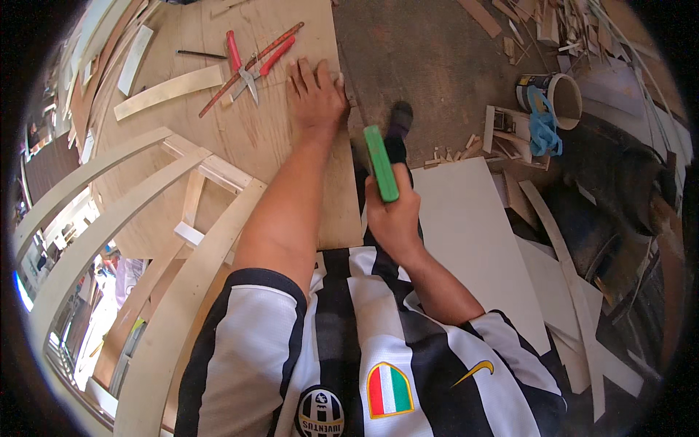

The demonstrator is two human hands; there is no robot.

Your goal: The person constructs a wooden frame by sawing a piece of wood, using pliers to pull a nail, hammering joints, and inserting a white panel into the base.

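Note:
My left hand (317,95) lies flat on a large plywood sheet (277,164), fingers spread, close to the sheet's right edge. In my right hand (394,215) is a tool with a green handle (381,162), held just right of that edge. Its working end cannot be made out. Beyond my left fingers, red-handled snips (248,76) lie spread on the plywood, across a thin reddish rod (218,97). A dark pencil-like stick (201,54) and a pale wood strip (169,92) lie to their left.
A slatted wooden frame (211,173) stands on the left. On the right are a white board (466,233), a bucket (564,100) with a blue plastic bag (542,124) hanging on it, and scattered wood offcuts (459,151). My foot (401,116) is on the floor ahead.

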